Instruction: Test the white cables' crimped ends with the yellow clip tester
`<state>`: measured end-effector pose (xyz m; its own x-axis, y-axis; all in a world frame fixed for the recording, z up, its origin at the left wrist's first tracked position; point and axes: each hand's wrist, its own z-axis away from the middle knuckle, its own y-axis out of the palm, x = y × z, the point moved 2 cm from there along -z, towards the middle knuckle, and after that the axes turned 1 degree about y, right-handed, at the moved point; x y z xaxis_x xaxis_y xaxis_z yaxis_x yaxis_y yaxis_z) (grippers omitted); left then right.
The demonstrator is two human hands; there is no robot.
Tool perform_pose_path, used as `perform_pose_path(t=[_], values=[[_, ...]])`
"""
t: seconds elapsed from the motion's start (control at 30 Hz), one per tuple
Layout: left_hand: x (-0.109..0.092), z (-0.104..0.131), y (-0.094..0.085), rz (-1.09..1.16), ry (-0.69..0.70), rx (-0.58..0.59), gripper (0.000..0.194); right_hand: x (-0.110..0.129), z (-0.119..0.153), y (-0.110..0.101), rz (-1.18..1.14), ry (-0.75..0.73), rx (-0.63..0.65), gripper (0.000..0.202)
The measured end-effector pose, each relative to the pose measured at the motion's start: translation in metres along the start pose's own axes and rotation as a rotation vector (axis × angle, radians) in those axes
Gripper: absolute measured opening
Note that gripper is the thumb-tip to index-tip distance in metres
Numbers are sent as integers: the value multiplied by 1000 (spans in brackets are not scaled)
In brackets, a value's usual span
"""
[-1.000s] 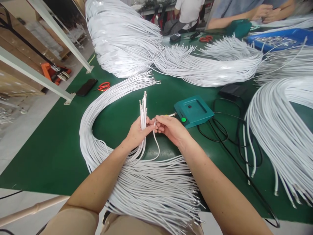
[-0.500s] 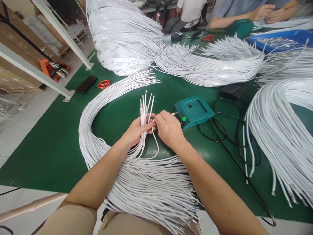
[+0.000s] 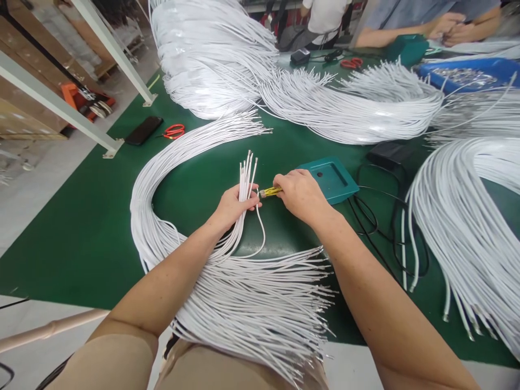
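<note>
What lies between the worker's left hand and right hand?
In the head view: a slim yellow tool with a metal tip, held in the right hand, its tip close to a thin white cable at the left hand.

Smooth cables [image 3: 244,187], apparently plastic-sheathed

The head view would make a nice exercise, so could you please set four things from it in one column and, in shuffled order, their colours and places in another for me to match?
Column one
1. Tool
2. Phone
3. Tray
4. Small wire bunch

Column two
A. White, held in the left hand
B. Blue, with small metal parts in it
C. Yellow, held in the right hand
D. Black, lying flat on the table

Right pairs: 1-C, 2-D, 3-B, 4-A.
</note>
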<state>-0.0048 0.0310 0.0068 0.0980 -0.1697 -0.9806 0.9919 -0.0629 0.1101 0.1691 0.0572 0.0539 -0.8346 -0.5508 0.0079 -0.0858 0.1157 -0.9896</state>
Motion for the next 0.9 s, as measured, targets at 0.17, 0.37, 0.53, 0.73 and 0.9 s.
perform_pose_path(t=[0.17,0.37,0.53,0.73,0.9], values=[[0,-2,1,-65,60,-13,40,1,-3,-1,11,19,50,15],[0,-4,0,-156,90,-33,39,2,-8,1,49,68,123,18],[0,-4,-1,-176,100,-36,40,5,-12,0,64,87,161,17],[0,-4,-2,-210,97,-49,38,1,-12,-2,-10,82,135,15],[5,-6,-2,-260,97,-64,36,1,-13,1,-7,85,96,14]])
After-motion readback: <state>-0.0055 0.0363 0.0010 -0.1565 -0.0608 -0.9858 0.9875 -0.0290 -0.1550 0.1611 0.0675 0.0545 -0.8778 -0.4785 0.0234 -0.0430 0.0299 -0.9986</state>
